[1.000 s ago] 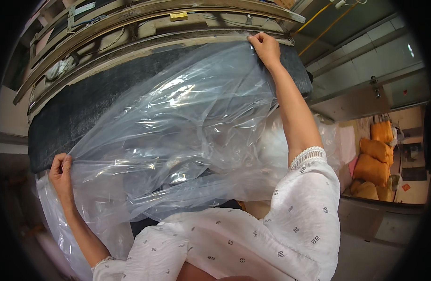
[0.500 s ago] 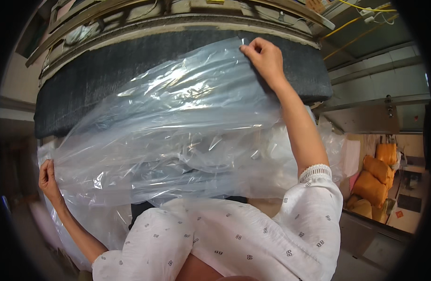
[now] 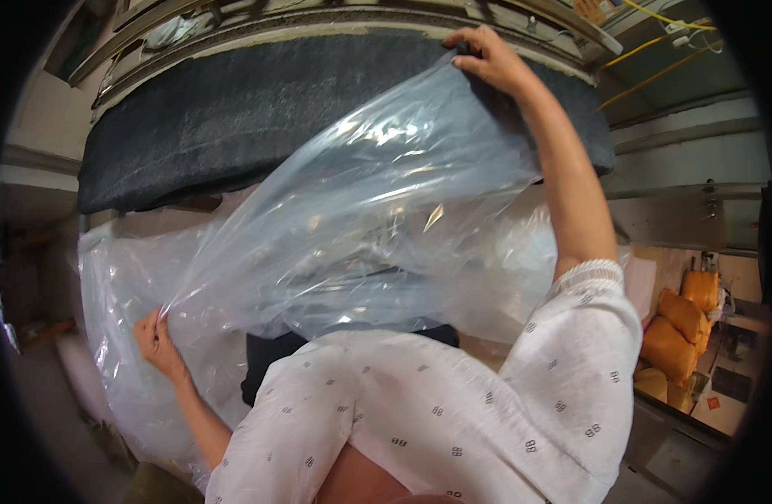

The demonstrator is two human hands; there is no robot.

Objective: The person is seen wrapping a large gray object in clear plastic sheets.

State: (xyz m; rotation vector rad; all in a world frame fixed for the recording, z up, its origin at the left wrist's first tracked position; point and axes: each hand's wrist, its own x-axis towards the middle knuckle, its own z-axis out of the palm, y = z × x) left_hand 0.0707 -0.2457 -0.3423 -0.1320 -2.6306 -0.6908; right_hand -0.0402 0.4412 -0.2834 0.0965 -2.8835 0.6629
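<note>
A large clear plastic sheet (image 3: 377,193) stretches slantwise between my two hands, shiny and creased. Low at the left, my left hand (image 3: 157,343) pinches one gathered edge of it. Far at the upper right, my right hand (image 3: 489,60) grips a corner of the sheet, held over the dark padded surface (image 3: 226,118). More clear plastic (image 3: 125,311) hangs in loose folds beyond and below my left hand. Whether the sheet is one layer or a bag I cannot tell.
A metal and wooden frame (image 3: 155,50) runs along the far edge of the dark surface. Yellow cables (image 3: 654,49) hang at the upper right. Orange bundles (image 3: 675,332) are piled at the right, beside a dark cabinet edge (image 3: 684,416).
My right hand has moved farther away and slightly right, lifting the sheet's corner. My left hand has come inward and nearer to me, so the sheet slants more steeply.
</note>
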